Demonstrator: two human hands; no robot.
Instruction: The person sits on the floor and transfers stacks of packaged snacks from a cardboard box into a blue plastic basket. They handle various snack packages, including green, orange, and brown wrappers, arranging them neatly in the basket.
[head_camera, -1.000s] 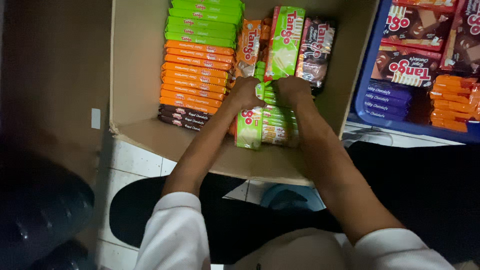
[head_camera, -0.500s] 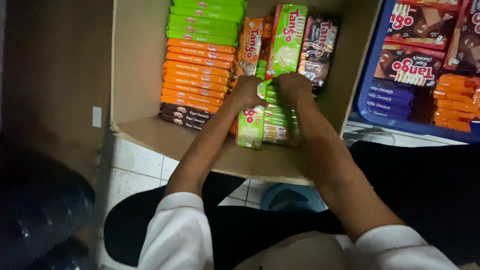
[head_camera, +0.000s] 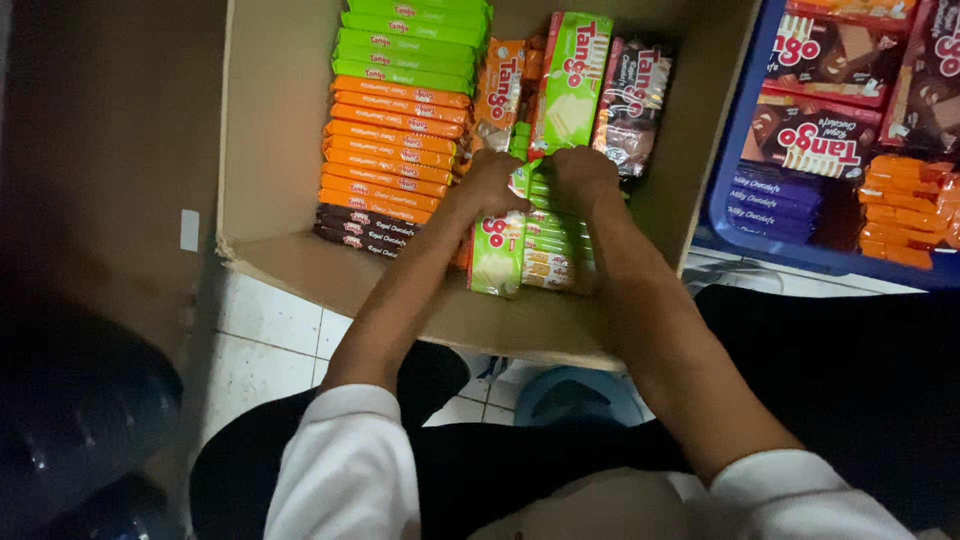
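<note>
Both my hands reach into an open cardboard box (head_camera: 270, 130). My left hand (head_camera: 490, 183) and my right hand (head_camera: 582, 176) grip the top of a bundle of green wafer packs (head_camera: 525, 245) standing on edge in the middle of the box. Behind the hands lie an orange pack (head_camera: 500, 85), a larger green pack (head_camera: 575, 75) and a brown chocolate pack (head_camera: 635, 100). At the left of the box, slim packs are stacked in rows: green ones (head_camera: 410, 45), orange ones (head_camera: 390, 155) and dark brown ones (head_camera: 365, 232).
A blue crate (head_camera: 745, 150) at the right holds brown wafer packs (head_camera: 815, 130), purple bars (head_camera: 765, 195) and orange bars (head_camera: 905, 210). White floor tiles (head_camera: 265, 335) show below the box. A dark round object (head_camera: 70, 420) sits at lower left.
My hands have stayed clasped on the green bundle; the view has shifted slightly, nothing else has moved.
</note>
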